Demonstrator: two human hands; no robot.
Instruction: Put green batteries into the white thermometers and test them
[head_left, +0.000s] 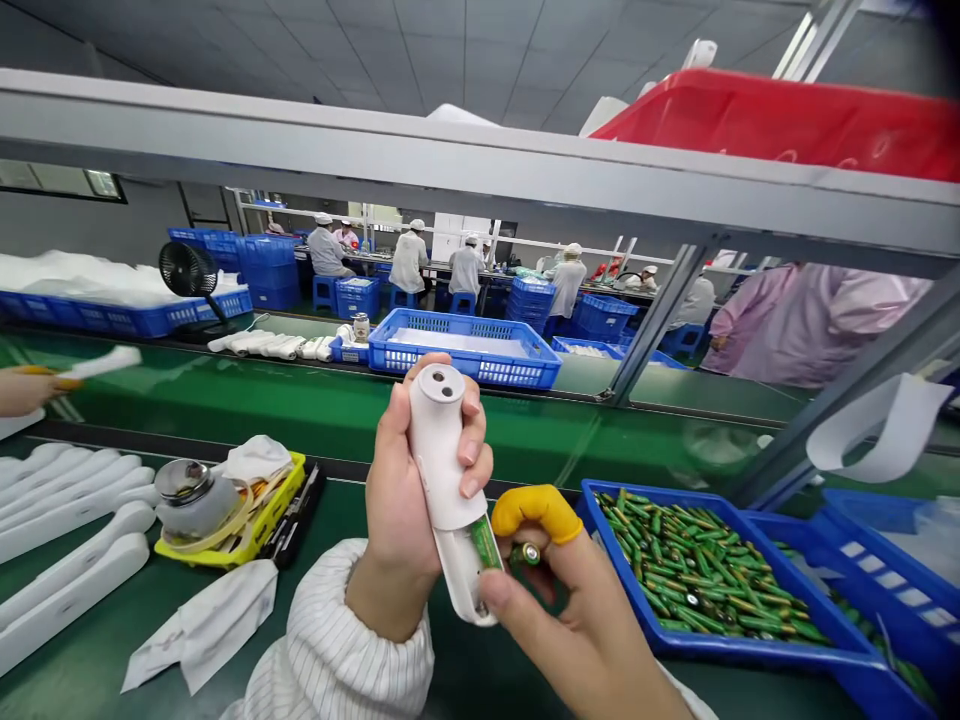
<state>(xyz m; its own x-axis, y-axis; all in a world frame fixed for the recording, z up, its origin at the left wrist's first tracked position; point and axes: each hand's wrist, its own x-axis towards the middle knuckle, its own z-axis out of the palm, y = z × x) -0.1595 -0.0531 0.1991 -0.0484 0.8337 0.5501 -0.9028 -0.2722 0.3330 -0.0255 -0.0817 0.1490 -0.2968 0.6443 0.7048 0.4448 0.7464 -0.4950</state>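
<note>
Left hand (401, 500) grips white device (442, 450); right hand (577, 610) presses green battery (525, 553) in.

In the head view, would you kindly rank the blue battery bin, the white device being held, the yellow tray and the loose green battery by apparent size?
Largest to smallest, as they look:
1. blue battery bin
2. white device, held in the left hand, and the yellow tray; these look similar, and the device is nearer the camera, so I leave them unranked
3. green battery in the right hand

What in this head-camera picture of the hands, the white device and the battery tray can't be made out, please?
- White device: its back is covered by the left hand.
- Second battery: mostly hidden by the right hand and its yellow finger cot.
- Blue battery tray: lower right is cut by the frame edge.
- Battery labels: too small to read.
</note>
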